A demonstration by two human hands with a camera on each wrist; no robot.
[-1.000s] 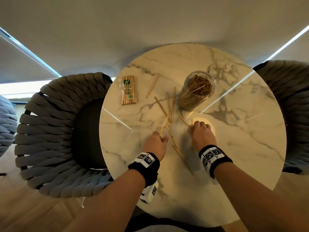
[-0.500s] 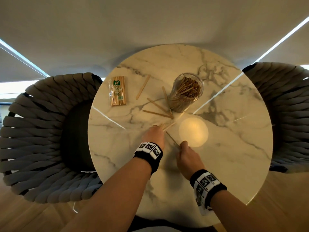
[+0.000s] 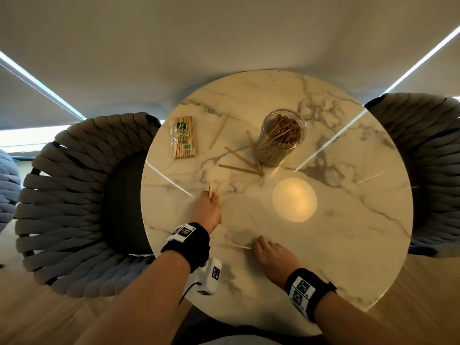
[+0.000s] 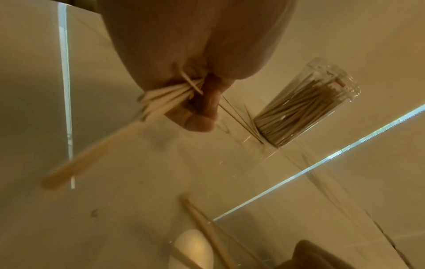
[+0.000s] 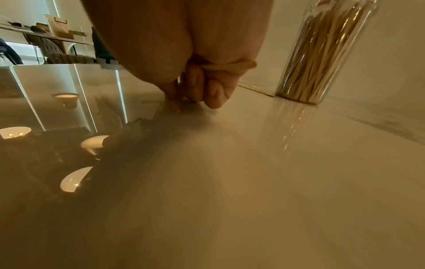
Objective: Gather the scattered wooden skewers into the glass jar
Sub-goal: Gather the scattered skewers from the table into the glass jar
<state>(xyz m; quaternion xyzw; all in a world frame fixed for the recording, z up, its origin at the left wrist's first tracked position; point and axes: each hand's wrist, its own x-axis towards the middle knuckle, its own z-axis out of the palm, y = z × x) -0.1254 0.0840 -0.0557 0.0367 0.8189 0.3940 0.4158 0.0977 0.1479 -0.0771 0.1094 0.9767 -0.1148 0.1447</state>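
Note:
A glass jar [image 3: 281,138] [image 4: 306,107] [image 5: 322,54] packed with wooden skewers stands upright at the table's far middle. My left hand [image 3: 211,199] [image 4: 195,102] grips a bundle of skewers [image 3: 212,189] [image 4: 161,98] left of centre, their ends poking out past the fist. My right hand [image 3: 256,246] [image 5: 190,94] is near the front edge, fingers curled down onto the table, pinching the end of one skewer [image 3: 239,246]. Three loose skewers [image 3: 240,168] lie just left of the jar, and another skewer [image 3: 219,131] further left.
A sealed packet of skewers [image 3: 184,136] lies at the far left of the round marble table [image 3: 348,245]. Woven grey chairs [image 3: 74,195] stand left and right of it. A round lamp reflection [image 3: 293,199] glows on the tabletop.
My right hand has pulled back from beside the jar to the front edge, bringing a skewer along. My left hand shifted left with its bundle. The skewers that lay between my hands are gone from the table.

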